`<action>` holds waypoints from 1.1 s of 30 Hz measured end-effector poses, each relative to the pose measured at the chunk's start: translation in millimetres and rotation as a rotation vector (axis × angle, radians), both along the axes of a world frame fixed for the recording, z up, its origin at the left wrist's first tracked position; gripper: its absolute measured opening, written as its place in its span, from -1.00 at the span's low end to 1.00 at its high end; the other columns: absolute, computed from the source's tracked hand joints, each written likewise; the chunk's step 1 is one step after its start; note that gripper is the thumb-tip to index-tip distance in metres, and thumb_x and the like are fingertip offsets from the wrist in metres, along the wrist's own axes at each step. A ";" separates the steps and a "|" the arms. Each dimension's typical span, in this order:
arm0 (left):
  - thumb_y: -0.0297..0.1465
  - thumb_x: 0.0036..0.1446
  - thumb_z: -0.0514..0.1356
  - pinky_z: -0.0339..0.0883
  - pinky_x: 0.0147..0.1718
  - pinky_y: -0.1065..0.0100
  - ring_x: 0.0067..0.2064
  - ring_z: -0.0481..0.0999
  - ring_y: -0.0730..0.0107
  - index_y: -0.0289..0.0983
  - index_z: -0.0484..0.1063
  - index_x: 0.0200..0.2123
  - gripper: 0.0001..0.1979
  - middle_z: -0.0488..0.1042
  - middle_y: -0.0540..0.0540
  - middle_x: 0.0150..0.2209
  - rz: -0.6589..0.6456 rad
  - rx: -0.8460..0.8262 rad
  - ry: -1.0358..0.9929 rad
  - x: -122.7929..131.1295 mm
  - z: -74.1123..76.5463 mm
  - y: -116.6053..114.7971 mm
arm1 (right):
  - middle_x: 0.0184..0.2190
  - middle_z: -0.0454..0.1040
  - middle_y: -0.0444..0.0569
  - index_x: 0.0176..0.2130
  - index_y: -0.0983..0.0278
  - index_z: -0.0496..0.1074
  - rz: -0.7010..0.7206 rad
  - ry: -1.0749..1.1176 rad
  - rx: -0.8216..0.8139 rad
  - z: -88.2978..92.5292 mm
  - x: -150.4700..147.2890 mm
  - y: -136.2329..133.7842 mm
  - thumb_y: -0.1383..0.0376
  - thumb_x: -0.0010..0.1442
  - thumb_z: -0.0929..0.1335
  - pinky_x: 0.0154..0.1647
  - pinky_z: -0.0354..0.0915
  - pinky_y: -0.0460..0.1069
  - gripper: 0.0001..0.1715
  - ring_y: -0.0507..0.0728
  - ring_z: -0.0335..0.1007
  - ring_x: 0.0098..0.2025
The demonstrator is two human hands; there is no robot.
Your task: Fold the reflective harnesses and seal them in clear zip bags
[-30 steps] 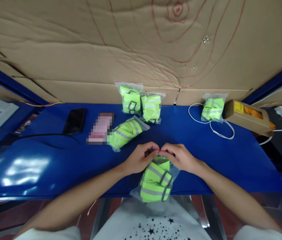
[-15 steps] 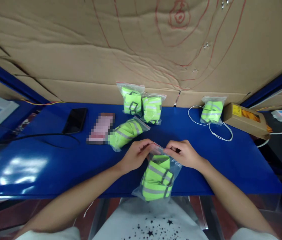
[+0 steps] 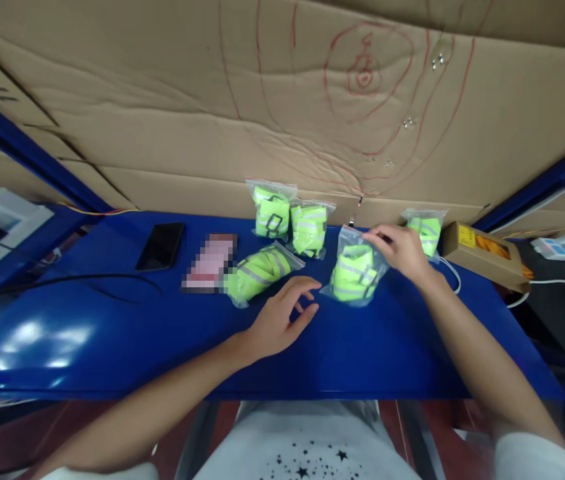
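Note:
My right hand pinches the top corner of a clear zip bag with a folded neon-yellow reflective strap inside. The bag is over the middle of the blue table; whether its bottom touches the surface I cannot tell. Nothing is in my left hand, whose fingers are apart and half curled, left of that bag. Nearest to it lies another bagged strap, tilted on the table. Two more bagged straps, a left one and a right one, lean by the cardboard at the back.
Beyond my right hand is another bagged strap, beside a cardboard box and a white cable. A black phone and a pixelated pink item lie on the left. Cardboard with red drawn lines stands behind the table.
The bag both hands held at the table's front edge has moved away from me and to the right in my right hand. My left hand has let go of it and opened.

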State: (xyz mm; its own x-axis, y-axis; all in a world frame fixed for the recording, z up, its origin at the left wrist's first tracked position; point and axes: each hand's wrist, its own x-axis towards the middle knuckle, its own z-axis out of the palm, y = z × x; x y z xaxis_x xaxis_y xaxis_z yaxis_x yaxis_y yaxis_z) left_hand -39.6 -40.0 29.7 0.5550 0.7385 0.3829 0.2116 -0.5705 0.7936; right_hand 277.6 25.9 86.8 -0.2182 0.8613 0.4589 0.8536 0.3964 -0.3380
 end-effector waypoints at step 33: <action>-0.13 0.24 0.31 0.32 0.26 -0.01 0.35 0.31 -0.09 -0.21 0.16 0.34 -0.30 0.26 -0.37 0.33 0.143 0.608 0.310 82.8 59.9 64.2 | 0.14 0.55 0.03 0.24 0.15 0.40 -0.101 1.101 -0.231 -39.5 -8.9 -39.8 -0.04 0.13 0.55 0.24 0.41 0.13 -0.20 0.26 0.49 0.18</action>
State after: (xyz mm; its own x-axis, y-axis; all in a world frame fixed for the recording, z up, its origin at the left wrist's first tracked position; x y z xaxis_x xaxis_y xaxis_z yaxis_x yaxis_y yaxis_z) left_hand 43.2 24.2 89.6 0.6190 0.5173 0.5909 0.4830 -0.8440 0.2329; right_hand 268.7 -13.9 47.4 0.2819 0.9412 0.1861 0.0699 0.1733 -0.9824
